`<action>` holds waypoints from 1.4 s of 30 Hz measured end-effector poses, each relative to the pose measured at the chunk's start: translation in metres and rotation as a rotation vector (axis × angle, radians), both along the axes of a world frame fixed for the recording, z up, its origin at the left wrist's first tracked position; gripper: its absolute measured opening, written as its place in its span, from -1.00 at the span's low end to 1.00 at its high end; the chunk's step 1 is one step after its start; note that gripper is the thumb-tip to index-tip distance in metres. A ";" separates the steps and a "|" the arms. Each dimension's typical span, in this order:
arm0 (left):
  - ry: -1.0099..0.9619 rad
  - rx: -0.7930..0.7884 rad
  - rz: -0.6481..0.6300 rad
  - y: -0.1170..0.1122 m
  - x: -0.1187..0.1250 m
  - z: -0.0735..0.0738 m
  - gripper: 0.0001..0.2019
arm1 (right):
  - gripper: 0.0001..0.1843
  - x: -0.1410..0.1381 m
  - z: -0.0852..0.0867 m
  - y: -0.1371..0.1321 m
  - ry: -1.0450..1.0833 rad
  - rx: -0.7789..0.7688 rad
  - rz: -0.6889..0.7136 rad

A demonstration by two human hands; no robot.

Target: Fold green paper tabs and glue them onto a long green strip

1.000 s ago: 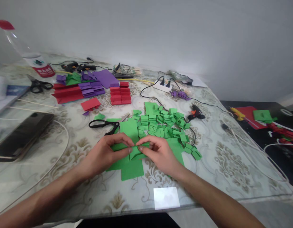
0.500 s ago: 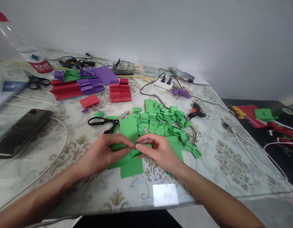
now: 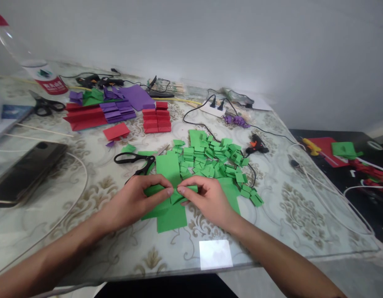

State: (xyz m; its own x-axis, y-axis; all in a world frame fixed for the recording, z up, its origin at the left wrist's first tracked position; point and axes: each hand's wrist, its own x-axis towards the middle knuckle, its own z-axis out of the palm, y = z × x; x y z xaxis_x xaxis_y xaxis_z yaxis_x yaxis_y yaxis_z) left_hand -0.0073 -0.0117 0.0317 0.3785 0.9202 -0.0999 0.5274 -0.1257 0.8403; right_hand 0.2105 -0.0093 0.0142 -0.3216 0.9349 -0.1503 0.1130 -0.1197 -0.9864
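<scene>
A folded strip of green paper (image 3: pixel 179 198) is pinched between my two hands, above larger green sheets (image 3: pixel 172 221). My left hand (image 3: pixel 142 198) grips its left part between thumb and fingers. My right hand (image 3: pixel 207 198) closes on the right part, the thumbs close together near the middle. Just beyond lies an upright-running green sheet (image 3: pixel 167 165), with black-handled scissors (image 3: pixel 142 162) to its left, their blades pointing away to the right. A heap of small folded green pieces (image 3: pixel 210 156) spreads behind and right of my hands. Parts of the strip are hidden by my fingers.
At the back left are red folded papers (image 3: pixel 156 120), purple folded papers (image 3: pixel 118 111), another pair of scissors (image 3: pixel 46 106) and a bottle (image 3: pixel 45 76). A phone (image 3: pixel 28 171) lies left. A glue gun (image 3: pixel 257 145) and a power strip (image 3: pixel 213 108) with cords stand right of centre.
The fingertips have shifted slightly along the green strip, and its right part now shows a little more curved. The rest of the table looks the same.
</scene>
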 end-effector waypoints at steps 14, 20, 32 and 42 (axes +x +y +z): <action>0.041 0.169 -0.098 -0.003 0.002 -0.003 -0.78 | -0.84 0.003 0.001 -0.001 -0.115 0.165 0.116; 0.063 0.208 -0.143 -0.003 0.001 -0.002 -0.77 | -0.80 0.004 0.002 0.000 -0.149 0.163 0.133; 0.049 0.143 -0.044 0.000 -0.004 0.003 -0.79 | -0.60 0.012 0.006 0.018 -0.107 0.086 0.104; -0.064 0.101 0.246 0.002 -0.002 -0.003 -0.72 | -0.44 0.000 -0.008 0.019 0.469 -0.265 -0.067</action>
